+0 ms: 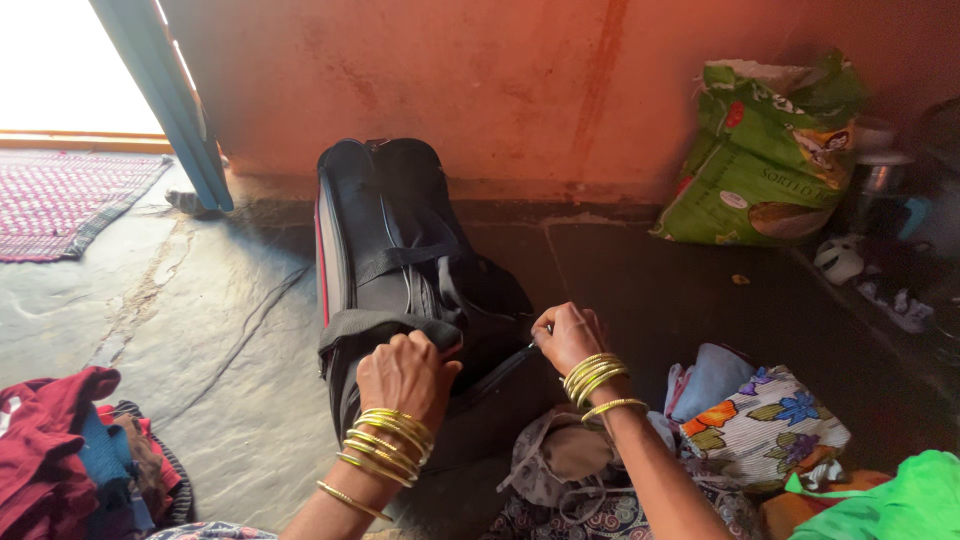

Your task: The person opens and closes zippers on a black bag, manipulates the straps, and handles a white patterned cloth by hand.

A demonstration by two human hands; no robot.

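Both of my hands are on the black fabric duffel bag with red piping (400,270), which lies on the grey stone floor (230,380) straight ahead of me. My right hand (568,335) is closed in a pinch; what sits between thumb and fingertips looks like a small zipper pull at the bag's near right corner, though it is too small to be sure. My left hand (405,375) is curled shut over the near end flap, clamping a fold of the cloth just left of that pinch. The bag's long axis runs away from my fingers toward the reddish plaster wall (480,90), and the zip line leads from my right fingertips along that same direction, so the right hand is the nearer one to it. Gold bangles (592,378) ring both wrists. Beyond my right fingers lies a floral-printed cloth bundle (765,425); off past my left, a heap of red and blue clothes (60,450). A green printed sack (770,150) leans against the wall, well apart.
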